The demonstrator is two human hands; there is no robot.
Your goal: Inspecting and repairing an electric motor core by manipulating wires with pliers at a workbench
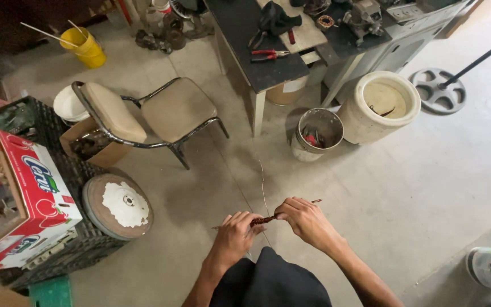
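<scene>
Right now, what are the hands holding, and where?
Both grip a thin reddish-brown twisted wire bundle: left hand at its left end, right hand nearer its right end.

Evenly lit by soft, diffuse light, brightest over the pale concrete floor (pixel 416 187) at right. Dim toward the upper left corner, detail lost in dark tones there. Soft-edged shadows under the chair (pixel 143 113) and beside the metal bucket (pixel 316 135), falling toward lower left. No hard glare; mild sheen on the white tub (pixel 379 106). Wide-angle distortion evident, straight table (pixel 257 51) edges leaning outward near the frame borders. Slight softness on both hands (pixel 308 219) and on the thin wire (pixel 263 193). Overall sharpness moderate, compression smearing in fine textures.
</scene>
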